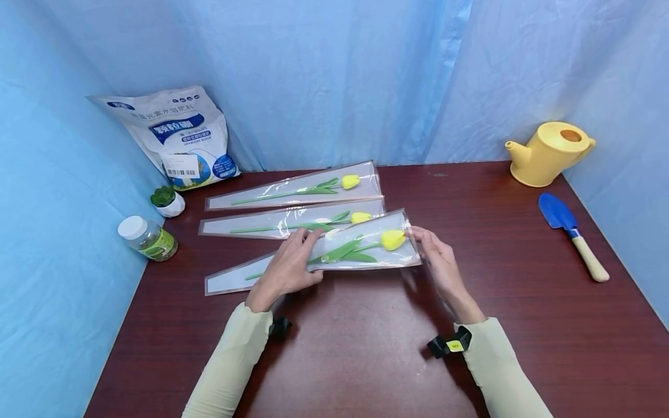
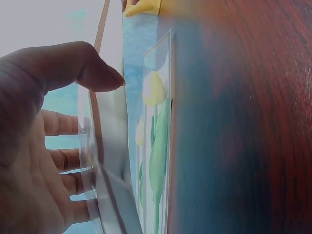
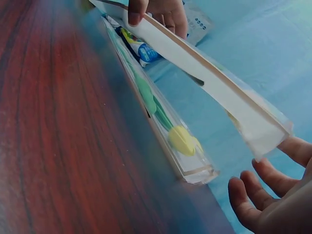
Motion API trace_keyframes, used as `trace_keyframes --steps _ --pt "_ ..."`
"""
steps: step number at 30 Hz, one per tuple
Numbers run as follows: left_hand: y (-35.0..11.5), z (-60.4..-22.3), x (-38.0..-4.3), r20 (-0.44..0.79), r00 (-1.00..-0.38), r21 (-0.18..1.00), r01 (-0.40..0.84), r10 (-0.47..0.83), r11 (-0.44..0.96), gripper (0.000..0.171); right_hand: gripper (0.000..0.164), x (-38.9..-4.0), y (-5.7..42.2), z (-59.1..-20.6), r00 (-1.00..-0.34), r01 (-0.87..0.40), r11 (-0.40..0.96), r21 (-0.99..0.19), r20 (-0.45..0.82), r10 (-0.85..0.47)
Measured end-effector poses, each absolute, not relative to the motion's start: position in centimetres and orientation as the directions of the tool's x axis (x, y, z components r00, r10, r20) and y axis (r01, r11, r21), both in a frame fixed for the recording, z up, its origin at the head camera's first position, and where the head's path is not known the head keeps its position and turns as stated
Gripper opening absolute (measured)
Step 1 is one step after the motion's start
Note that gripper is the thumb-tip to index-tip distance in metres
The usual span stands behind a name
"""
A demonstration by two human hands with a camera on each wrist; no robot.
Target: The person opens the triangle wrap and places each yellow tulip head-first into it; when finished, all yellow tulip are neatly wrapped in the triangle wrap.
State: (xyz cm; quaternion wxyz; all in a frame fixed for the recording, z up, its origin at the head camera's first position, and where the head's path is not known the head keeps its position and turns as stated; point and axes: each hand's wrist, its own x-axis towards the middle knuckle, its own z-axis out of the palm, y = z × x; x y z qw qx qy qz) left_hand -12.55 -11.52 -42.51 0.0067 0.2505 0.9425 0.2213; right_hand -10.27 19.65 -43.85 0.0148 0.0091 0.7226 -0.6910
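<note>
My left hand (image 1: 292, 261) grips a clear flat sleeve with a yellow artificial tulip (image 1: 393, 240) inside, its thumb on the near side and its fingers behind. The sleeve's wide end is raised and tilted off the table, with its narrow end out to the left. At that wide end, the extended fingers of my right hand (image 1: 439, 261) touch the edge and corner; its thumb is hidden in the right wrist view. Behind lie two similar sleeves with yellow tulips, the middle one (image 1: 240, 227) partly covered by the held one, the far one (image 1: 235, 197) in full view.
At the back left stands a white fertilizer bag (image 1: 177, 139), with a small potted succulent (image 1: 168, 203) and a white-capped jar (image 1: 148, 238) before it. A yellow watering can (image 1: 549, 154) and a blue trowel (image 1: 569, 229) are on the right. Blue curtains surround the dark wooden table (image 1: 366, 360).
</note>
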Motion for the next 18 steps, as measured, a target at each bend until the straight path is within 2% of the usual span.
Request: trace_keyframes --steps 4,11,18 --pt "-11.56 -42.43 -12.48 0.093 -0.876 0.421 0.465 0.473 0.779 0.079 0.067 -10.14 19.37 -43.87 -0.998 0.042 0.065 -0.997 -0.044 -0.033" --pt "-11.52 -42.31 -12.41 0.094 -0.879 0.421 0.461 0.467 0.781 0.080 0.064 -9.86 19.04 -44.11 -0.996 0.019 -0.044 -0.999 -0.015 -0.093" --pt "-11.49 -42.45 -12.50 0.103 -0.874 0.401 0.474 0.475 0.784 0.078 0.065 -9.84 19.05 -44.34 -0.985 0.044 0.045 -0.998 -0.051 -0.166"
